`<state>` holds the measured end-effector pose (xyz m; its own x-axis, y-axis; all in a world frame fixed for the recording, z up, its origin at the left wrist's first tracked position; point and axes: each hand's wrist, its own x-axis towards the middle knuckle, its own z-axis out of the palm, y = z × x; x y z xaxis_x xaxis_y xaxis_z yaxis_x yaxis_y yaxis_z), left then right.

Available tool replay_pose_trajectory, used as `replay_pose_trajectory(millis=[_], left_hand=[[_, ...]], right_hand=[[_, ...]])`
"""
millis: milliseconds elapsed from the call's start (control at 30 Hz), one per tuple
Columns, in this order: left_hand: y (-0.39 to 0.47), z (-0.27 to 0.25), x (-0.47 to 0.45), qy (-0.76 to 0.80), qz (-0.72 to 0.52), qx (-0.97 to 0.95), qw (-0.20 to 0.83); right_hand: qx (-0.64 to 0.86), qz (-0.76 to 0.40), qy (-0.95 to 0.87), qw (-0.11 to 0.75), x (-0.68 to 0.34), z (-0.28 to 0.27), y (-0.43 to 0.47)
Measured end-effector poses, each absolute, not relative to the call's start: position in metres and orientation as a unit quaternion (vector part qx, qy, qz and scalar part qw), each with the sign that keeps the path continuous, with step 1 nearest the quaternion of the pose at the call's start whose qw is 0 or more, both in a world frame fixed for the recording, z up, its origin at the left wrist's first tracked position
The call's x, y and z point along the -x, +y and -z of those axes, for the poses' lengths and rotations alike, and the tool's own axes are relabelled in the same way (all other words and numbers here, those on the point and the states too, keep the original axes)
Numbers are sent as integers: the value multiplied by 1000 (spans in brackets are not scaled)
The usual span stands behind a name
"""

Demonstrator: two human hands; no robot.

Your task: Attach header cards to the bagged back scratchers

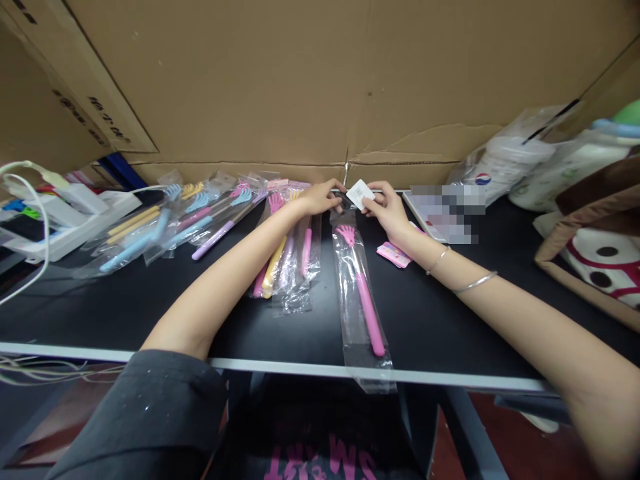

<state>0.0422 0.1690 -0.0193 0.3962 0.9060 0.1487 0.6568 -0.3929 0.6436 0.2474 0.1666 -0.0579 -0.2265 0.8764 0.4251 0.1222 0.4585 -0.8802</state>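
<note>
A pink back scratcher (367, 303) lies in a clear plastic bag (350, 327) in front of me, its hand-shaped head pointing away and the bag's lower end hanging over the table edge. My left hand (323, 198) is at the bag's far end, fingers curled in a pinch on the plastic. My right hand (390, 210) holds a small white card (361, 195) with a printed code between thumb and fingers, just above the bag's top. Beneath the right wrist lies a stack of pink printed cards (395, 254).
Bagged back scratchers (273, 267) lie left of the middle, with more bagged ones (200, 217) farther left. A white power strip (75, 223) stands at the left. On the right are a flat booklet (425, 217), a bagged cup (510, 163) and a brown bag (555, 240). Cardboard (300, 87) walls the back.
</note>
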Motion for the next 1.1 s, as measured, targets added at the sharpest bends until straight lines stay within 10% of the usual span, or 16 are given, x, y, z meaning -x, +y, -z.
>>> replay_pose_trajectory(millis=[1100], left_hand=[[165, 42, -45, 431, -336, -814, 195]], right_hand=[[364, -245, -735, 516, -221, 47, 189]])
